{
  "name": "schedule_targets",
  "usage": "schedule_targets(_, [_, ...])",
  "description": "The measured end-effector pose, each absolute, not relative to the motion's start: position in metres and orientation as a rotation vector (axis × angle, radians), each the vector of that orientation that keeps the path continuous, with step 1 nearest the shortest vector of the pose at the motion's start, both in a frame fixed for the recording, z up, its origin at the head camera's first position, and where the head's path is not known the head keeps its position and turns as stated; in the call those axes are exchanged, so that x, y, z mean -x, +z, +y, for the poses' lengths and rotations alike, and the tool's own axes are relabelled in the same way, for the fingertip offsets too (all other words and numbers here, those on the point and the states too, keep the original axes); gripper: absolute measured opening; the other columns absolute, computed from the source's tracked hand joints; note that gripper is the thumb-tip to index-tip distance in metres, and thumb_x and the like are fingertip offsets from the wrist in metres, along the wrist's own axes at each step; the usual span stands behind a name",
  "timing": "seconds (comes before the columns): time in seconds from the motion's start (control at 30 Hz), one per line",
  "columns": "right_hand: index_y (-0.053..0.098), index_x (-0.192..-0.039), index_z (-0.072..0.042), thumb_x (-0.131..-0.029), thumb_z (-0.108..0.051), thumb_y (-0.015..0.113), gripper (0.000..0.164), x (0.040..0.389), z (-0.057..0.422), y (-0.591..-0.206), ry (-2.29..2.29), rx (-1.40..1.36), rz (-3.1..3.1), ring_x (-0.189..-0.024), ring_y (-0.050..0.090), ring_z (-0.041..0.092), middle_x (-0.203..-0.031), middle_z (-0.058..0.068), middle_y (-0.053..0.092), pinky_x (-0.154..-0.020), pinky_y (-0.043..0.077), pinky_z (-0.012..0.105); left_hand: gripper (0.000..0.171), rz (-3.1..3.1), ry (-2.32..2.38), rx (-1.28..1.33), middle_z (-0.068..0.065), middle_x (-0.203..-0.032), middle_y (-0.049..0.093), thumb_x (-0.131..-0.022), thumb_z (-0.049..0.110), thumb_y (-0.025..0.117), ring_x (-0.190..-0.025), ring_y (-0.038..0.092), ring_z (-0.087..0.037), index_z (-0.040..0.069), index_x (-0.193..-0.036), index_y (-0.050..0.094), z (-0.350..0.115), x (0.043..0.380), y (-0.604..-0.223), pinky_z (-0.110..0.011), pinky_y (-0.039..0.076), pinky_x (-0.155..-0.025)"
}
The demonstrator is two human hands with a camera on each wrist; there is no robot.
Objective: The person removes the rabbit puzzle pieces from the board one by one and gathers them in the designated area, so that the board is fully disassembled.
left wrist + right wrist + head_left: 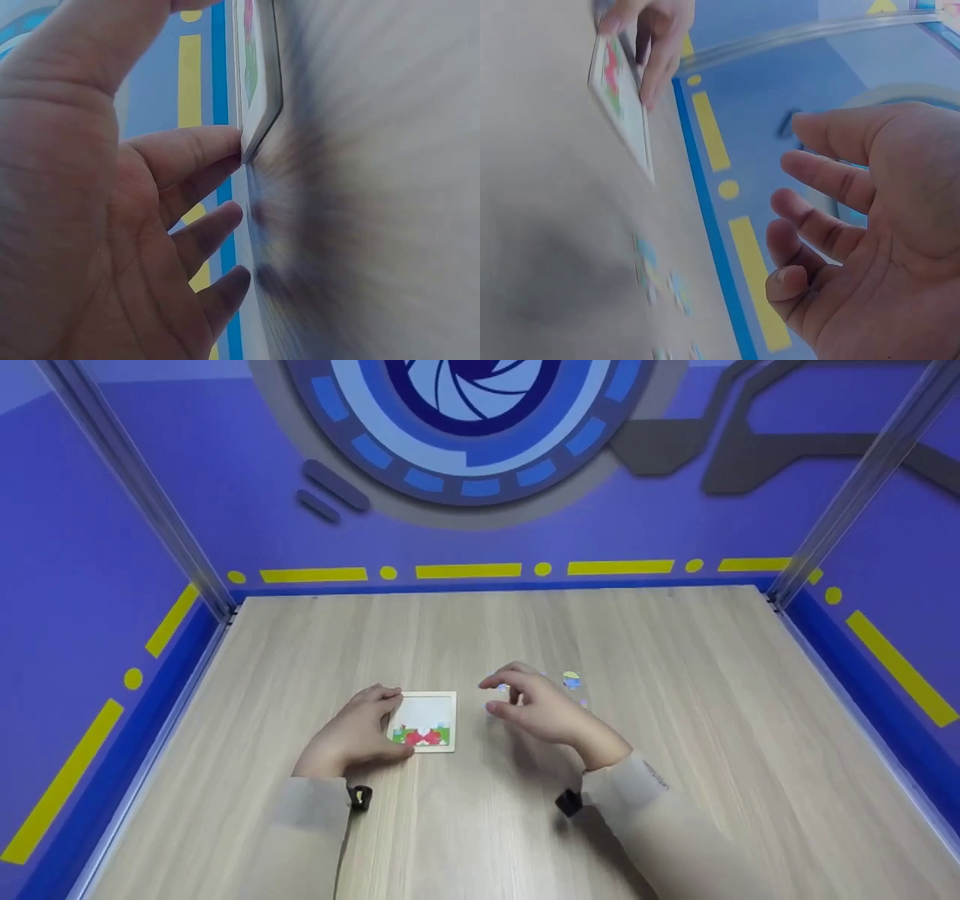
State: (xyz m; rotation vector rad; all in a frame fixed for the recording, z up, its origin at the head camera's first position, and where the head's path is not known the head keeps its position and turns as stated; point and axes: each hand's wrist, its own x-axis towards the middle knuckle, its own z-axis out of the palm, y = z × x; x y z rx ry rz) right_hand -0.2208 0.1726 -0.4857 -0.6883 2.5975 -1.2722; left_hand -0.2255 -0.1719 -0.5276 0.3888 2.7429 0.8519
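A small square puzzle tray [454,721] with a pale rim lies on the wooden table. Fitted pieces [425,737], red and green, fill its near edge, while the rest of its bed is white. My left hand [356,731] holds the tray by its left side, thumb at the near corner and index finger at the far one. To the right of the tray, my right hand [544,709] hovers over the table, fingers loosely bent and nothing between them. Loose puzzle pieces [649,262] lie below it, partly hidden by the hand in the head view.
One loose piece in yellow and blue [572,680] lies just beyond the right hand. Blue panels [480,540] with yellow markings stand behind the table and along both sides. Metal posts [847,502] rise at the far corners.
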Motion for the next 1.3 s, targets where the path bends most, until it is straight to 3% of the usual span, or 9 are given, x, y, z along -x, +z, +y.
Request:
schedule_targets(0.27, [0.073, -0.147, -0.023, -0.111, -0.029, 0.072, 0.037, 0.222, 0.125, -0.486, -1.405, 0.641, 2.484, -0.114, 0.063, 0.022, -0.147, 0.009, 0.069, -0.092, 0.055, 0.038, 0.103, 2.759, 0.833, -0.36, -0.015, -0.18, 0.045, -0.08, 0.038, 0.099, -0.175, 0.025, -0.045, 0.002, -0.166, 0.055, -0.171, 0.225, -0.528, -0.068, 0.029, -0.141])
schedule_targets(0.47, [0.073, -0.146, -0.012, -0.111, -0.025, 0.07, 0.037, 0.224, 0.089, -0.491, -1.588, 0.573, 2.335, -0.112, 0.064, 0.02, -0.148, 0.013, 0.069, -0.092, 0.055, 0.032, 0.1, 2.797, 0.827, -0.444, -0.018, -0.172, 0.054, -0.077, 0.036, 0.1, -0.168, 0.039, -0.047, -0.001, -0.161, 0.06, -0.174, 0.224, -0.528, -0.068, 0.037, -0.137])
schedule_targets(0.6, [0.073, -0.144, -0.011, -0.112, -0.021, 0.068, 0.034, 0.224, 0.068, -0.497, -1.686, 0.527, 2.254, -0.11, 0.066, 0.017, -0.149, 0.019, 0.068, -0.093, 0.056, 0.027, 0.1, 2.796, 0.839, -0.471, -0.018, -0.169, 0.057, -0.078, 0.035, 0.099, -0.163, 0.045, -0.045, -0.003, -0.161, 0.059, -0.175, 0.224, -0.528, -0.065, 0.042, -0.135])
schedule_targets(0.73, [0.072, -0.144, -0.007, -0.112, -0.018, 0.067, 0.035, 0.225, 0.055, -0.5, -1.749, 0.522, 2.192, -0.111, 0.067, 0.016, -0.149, 0.024, 0.066, -0.104, 0.062, 0.042, 0.101, 2.791, 0.84, -0.46, -0.019, -0.173, 0.053, -0.078, 0.035, 0.097, -0.169, 0.038, -0.047, -0.003, -0.163, 0.057, -0.174, 0.225, -0.528, -0.065, 0.037, -0.138])
schedule_targets(0.83, [0.072, -0.145, -0.004, -0.111, -0.016, 0.067, 0.036, 0.225, 0.051, -0.503, -1.763, 0.54, 2.167, -0.107, 0.066, 0.015, -0.145, 0.023, 0.068, -0.103, 0.063, 0.052, 0.1, 2.783, 0.836, -0.444, -0.018, -0.175, 0.051, -0.079, 0.036, 0.096, -0.171, 0.035, -0.047, 0.002, -0.164, 0.057, -0.173, 0.226, -0.528, -0.067, 0.036, -0.138])
schedule_targets(0.87, [0.071, -0.145, -0.003, -0.111, -0.015, 0.067, 0.037, 0.225, 0.051, -0.505, -1.759, 0.546, 2.158, -0.105, 0.067, 0.017, -0.144, 0.022, 0.068, -0.098, 0.064, 0.052, 0.099, 2.778, 0.837, -0.436, -0.017, -0.176, 0.05, -0.079, 0.036, 0.096, -0.171, 0.034, -0.047, 0.003, -0.165, 0.058, -0.173, 0.226, -0.528, -0.068, 0.037, -0.137])
schedule_targets(1.07, [0.072, -0.147, -0.008, -0.108, -0.015, 0.071, 0.039, 0.225, 0.047, -0.518, -1.636, 0.549, 2.23, -0.098, 0.068, 0.014, -0.145, 0.021, 0.067, -0.079, 0.056, 0.023, 0.09, 2.785, 0.82, -0.434, -0.017, -0.176, 0.051, -0.08, 0.036, 0.096, -0.171, 0.033, -0.049, 0.01, -0.16, 0.065, -0.173, 0.225, -0.527, -0.072, 0.038, -0.135])
schedule_targets(1.2, [0.073, -0.148, -0.01, -0.106, -0.012, 0.072, 0.043, 0.224, 0.043, -0.527, -1.51, 0.597, 2.315, -0.1, 0.068, 0.012, -0.141, 0.018, 0.067, -0.083, 0.057, 0.023, 0.083, 2.793, 0.826, -0.442, -0.015, -0.173, 0.054, -0.079, 0.036, 0.095, -0.171, 0.034, -0.048, 0.016, -0.156, 0.07, -0.173, 0.226, -0.528, -0.071, 0.036, -0.137])
schedule_targets(1.3, [0.073, -0.149, -0.009, -0.105, -0.011, 0.072, 0.044, 0.225, 0.041, -0.534, -1.4, 0.657, 2.391, -0.104, 0.068, 0.012, -0.142, 0.016, 0.069, -0.091, 0.058, 0.026, 0.086, 2.78, 0.841, -0.446, -0.015, -0.175, 0.053, -0.081, 0.036, 0.095, -0.173, 0.03, -0.048, 0.012, -0.158, 0.068, -0.173, 0.227, -0.528, -0.07, 0.033, -0.139])
